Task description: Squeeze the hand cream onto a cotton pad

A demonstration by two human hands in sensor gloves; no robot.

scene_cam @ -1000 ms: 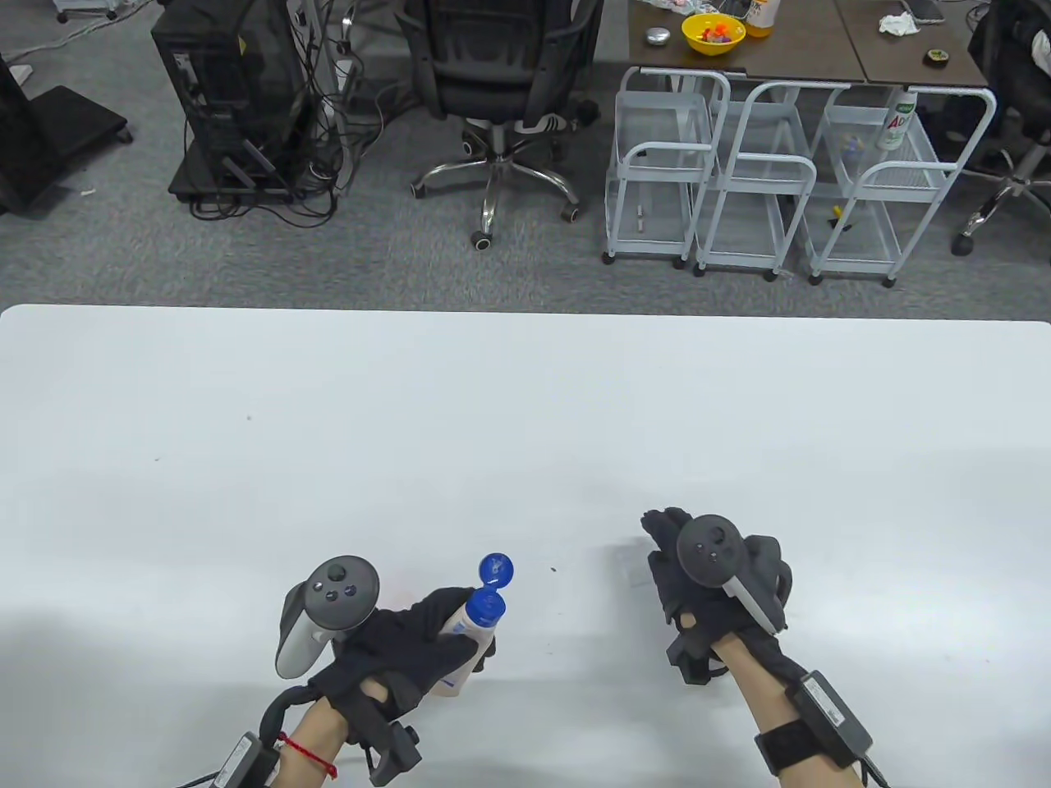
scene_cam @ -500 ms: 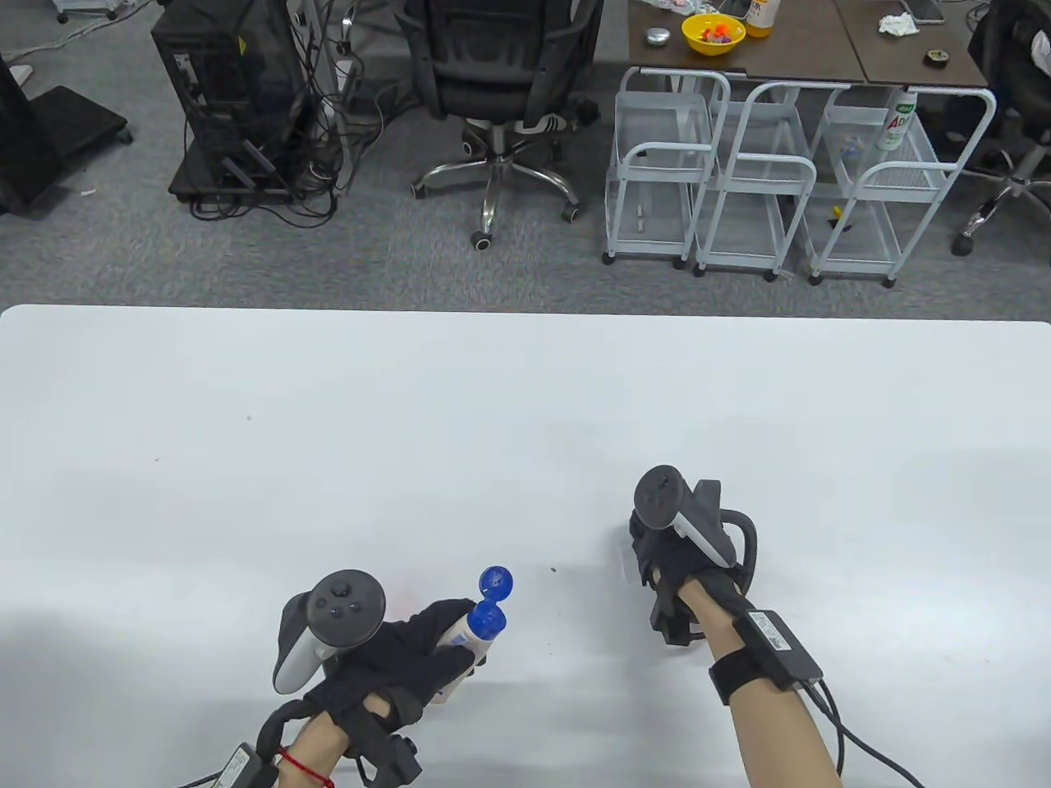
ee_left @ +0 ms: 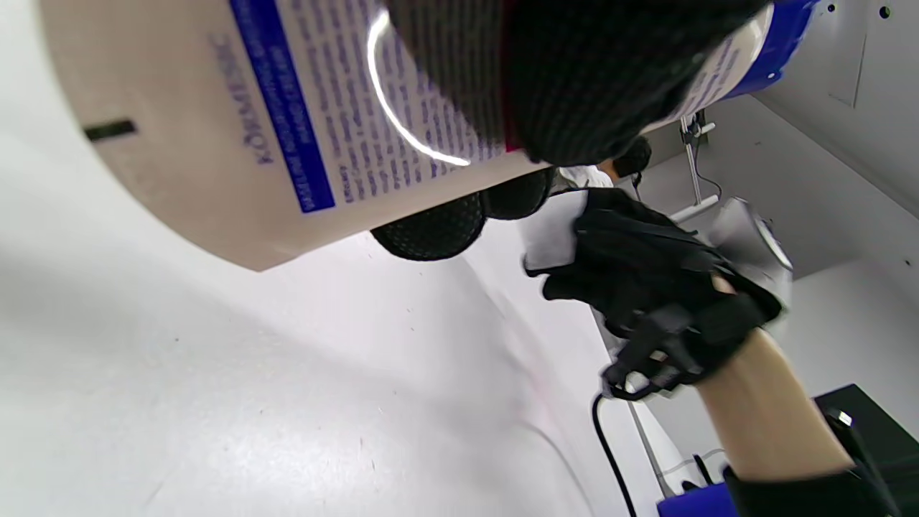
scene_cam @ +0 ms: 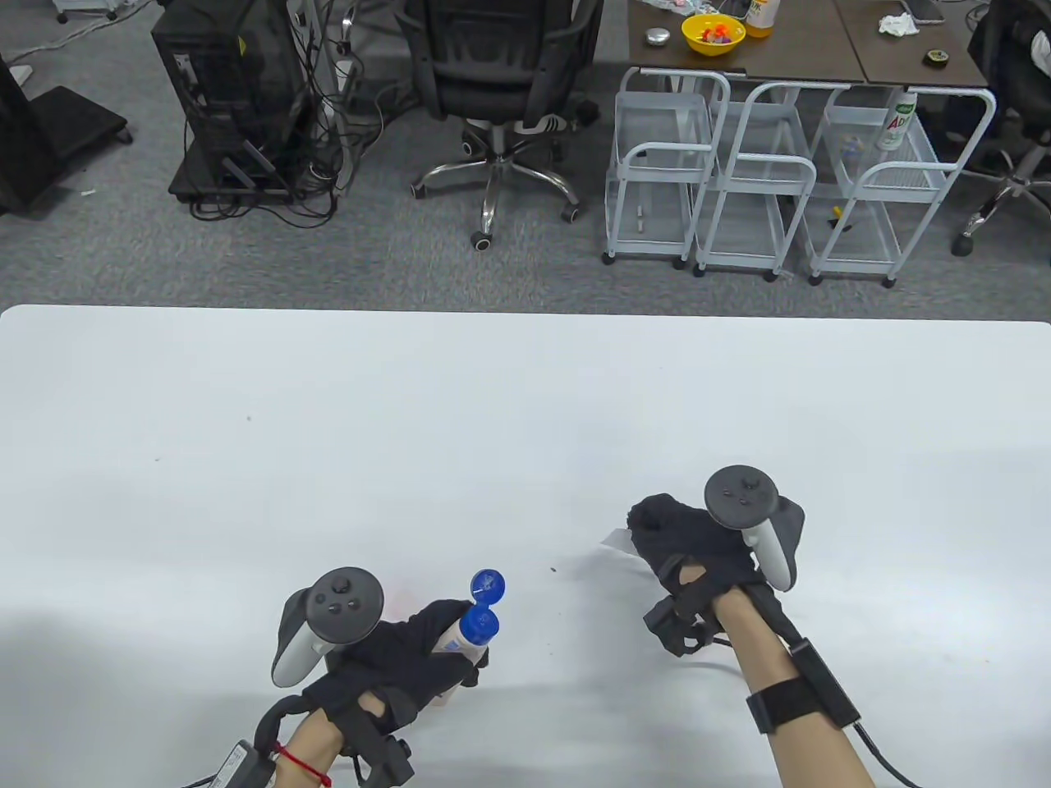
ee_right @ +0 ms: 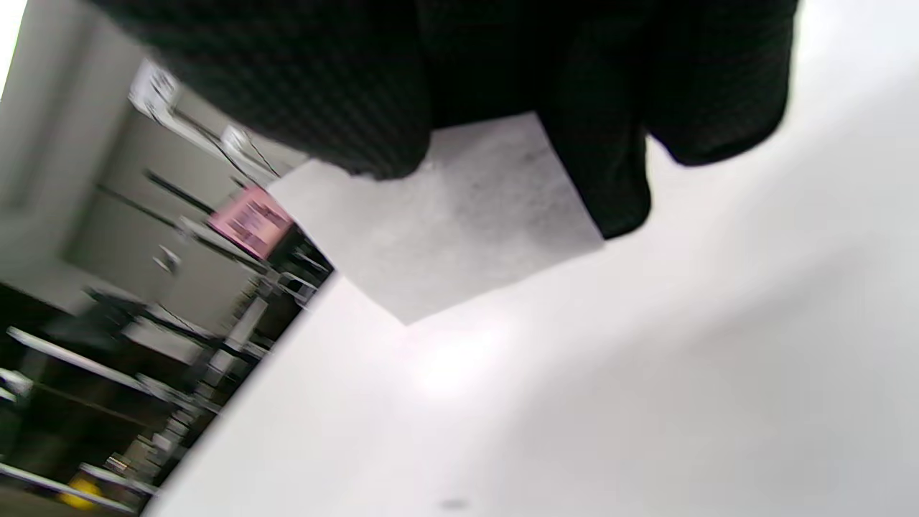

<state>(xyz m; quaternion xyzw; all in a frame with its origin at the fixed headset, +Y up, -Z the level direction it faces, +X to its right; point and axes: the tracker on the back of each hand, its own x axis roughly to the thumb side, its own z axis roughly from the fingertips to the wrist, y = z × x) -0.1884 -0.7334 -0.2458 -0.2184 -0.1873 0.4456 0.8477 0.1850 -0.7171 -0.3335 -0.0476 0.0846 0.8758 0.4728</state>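
Observation:
My left hand [scene_cam: 427,648] grips a white hand cream tube [scene_cam: 456,636] near the table's front edge. Its blue flip cap [scene_cam: 488,585] stands open and the nozzle end points up and to the right. The tube's printed side fills the top of the left wrist view [ee_left: 215,143]. My right hand [scene_cam: 657,533] pinches a square white cotton pad [scene_cam: 617,542] by one side and holds it just above the table, right of the tube. The pad hangs below the fingers [ee_right: 603,158] in the right wrist view [ee_right: 459,230], and it also shows in the left wrist view [ee_left: 549,240].
The white table [scene_cam: 525,410] stretches far ahead and to both sides. A small dark speck [scene_cam: 553,570] lies between the hands. Beyond the far edge stand an office chair [scene_cam: 501,82] and white wire carts [scene_cam: 739,180].
My right hand has rolled back to the right and lifted the cotton pad's edge off the table. My left hand with the tube has drifted slightly toward me.

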